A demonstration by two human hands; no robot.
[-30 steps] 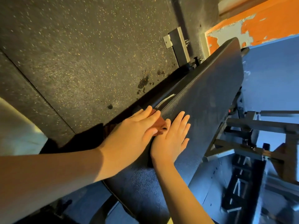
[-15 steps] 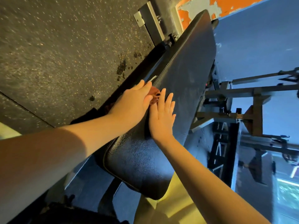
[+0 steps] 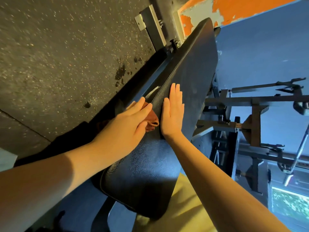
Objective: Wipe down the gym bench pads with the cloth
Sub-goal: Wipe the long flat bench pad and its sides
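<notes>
Head view: pressing rust-brown cloth against the side edge of black bench pad with left hand, fingers straight, together. Laying right hand flat on pad top just beside, fingers straight, close together.

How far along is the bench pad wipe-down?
Done: can't confirm; the near end of the bench pad looks glossy, nothing more. In hand: the left hand presses the brown cloth against the pad's left side edge, mid-length; the right hand lies flat on the top face. Left: the far half of the top shows a dull hazy patch, so it likely needs a pass; other pads are out of view.
</notes>
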